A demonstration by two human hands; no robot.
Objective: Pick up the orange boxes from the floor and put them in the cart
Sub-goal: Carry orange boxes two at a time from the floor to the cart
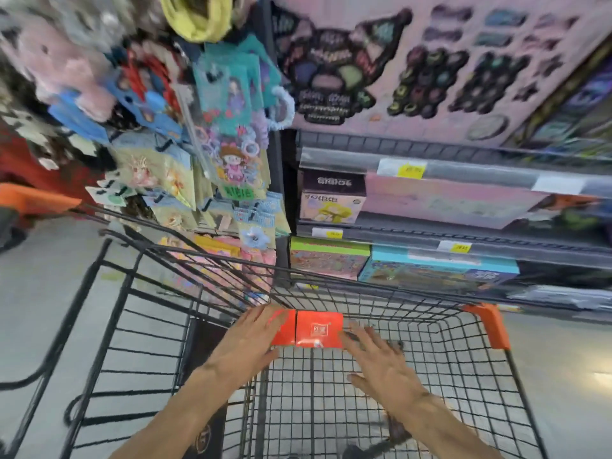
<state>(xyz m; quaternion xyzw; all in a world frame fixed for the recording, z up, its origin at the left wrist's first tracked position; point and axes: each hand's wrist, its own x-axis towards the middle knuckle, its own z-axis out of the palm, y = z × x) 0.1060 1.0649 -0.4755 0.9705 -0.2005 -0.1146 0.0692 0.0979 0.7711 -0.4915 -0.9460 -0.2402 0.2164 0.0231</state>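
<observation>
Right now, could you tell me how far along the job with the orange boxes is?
Two orange boxes sit side by side inside the cart, so that much looks done. The left hand rests flat on them; the right hand hovers open beside them. No boxes show on the visible floor; whether more remain cannot be told.

Bright, even store lighting, no hard shadows. Heavy motion blur smears the hanging goods (185, 104) top left; wide-angle warp bends the shelf edges (463, 246); floor (596, 376) glare on the right.

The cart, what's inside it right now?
Two orange boxes lie side by side in the cart, between the left hand and right hand. The arms hide part of its floor.
</observation>
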